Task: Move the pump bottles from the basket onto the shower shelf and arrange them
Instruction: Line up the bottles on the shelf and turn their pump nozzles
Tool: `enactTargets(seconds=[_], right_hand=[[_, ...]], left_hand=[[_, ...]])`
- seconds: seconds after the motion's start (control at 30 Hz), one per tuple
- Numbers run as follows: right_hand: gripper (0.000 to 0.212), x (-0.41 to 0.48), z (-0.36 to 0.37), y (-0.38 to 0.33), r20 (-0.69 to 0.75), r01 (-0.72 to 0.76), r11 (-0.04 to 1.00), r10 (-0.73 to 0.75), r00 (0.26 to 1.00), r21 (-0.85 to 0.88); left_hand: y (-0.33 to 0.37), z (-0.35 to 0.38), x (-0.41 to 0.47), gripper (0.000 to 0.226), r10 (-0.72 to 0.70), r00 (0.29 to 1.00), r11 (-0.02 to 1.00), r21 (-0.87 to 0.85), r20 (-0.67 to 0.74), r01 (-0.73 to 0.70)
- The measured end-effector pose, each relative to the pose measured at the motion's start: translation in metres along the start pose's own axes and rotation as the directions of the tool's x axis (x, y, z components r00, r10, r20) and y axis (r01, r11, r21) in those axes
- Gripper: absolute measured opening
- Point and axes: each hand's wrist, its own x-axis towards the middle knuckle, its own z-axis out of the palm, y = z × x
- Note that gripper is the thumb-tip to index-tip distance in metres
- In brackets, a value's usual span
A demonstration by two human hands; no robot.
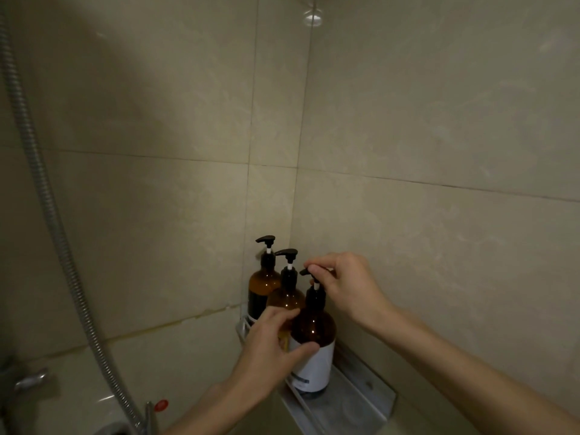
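Observation:
Three amber pump bottles stand on a metal shower shelf (361, 400) in the tiled corner. The nearest bottle (314, 328) carries a white label. My left hand (270, 343) wraps around its body, thumb on the label. My right hand (342, 284) pinches its black pump head from above. Behind it stands a middle bottle (287, 296), and the far bottle (263, 284) sits deepest in the corner. The pump spouts of those two point left. The basket is out of view.
A ribbed metal shower hose (47, 196) runs down the left wall to a chrome tap (28, 381) with a red marker (161, 405). Beige tiled walls meet behind the bottles. The shelf's right part is bare metal.

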Motion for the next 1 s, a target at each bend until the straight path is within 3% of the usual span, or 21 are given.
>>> enactTargets(seconds=[0.27, 0.4, 0.47, 0.6, 0.73, 1.0], right_hand=[[0.028, -0.006, 0.000, -0.002, 0.026, -0.026, 0.999, 0.025, 0.999, 0.036], [0.060, -0.042, 0.013, 0.010, 0.018, -0.247, 0.946, 0.249, 0.968, 0.211], [0.075, -0.064, 0.024, 0.018, 0.110, -0.376, 0.901, 0.361, 0.926, 0.214], [0.061, -0.083, 0.040, 0.024, 0.332, -0.493, 0.824, 0.399, 0.855, 0.280], [0.067, -0.087, 0.048, 0.032, 0.316, -0.514, 0.805, 0.425, 0.848, 0.296], [0.070, -0.087, 0.053, 0.028, 0.266, -0.555, 0.769, 0.490, 0.830, 0.317]], left_hand=[[-0.002, 0.000, -0.001, 0.062, 0.015, 1.000, 1.000, 0.013, 0.001, -0.015], [-0.011, -0.015, 0.012, 0.035, -0.042, 0.987, 0.997, -0.077, -0.154, 0.030], [-0.019, -0.025, 0.024, 0.037, -0.054, 0.980, 0.998, -0.048, -0.193, 0.046], [-0.030, -0.034, 0.040, 0.058, -0.096, 0.995, 0.995, -0.018, -0.010, 0.095], [-0.031, -0.029, 0.042, 0.060, -0.090, 0.993, 0.996, 0.006, 0.078, 0.090], [-0.026, -0.022, 0.040, 0.052, -0.105, 0.994, 0.994, -0.020, 0.032, 0.106]])
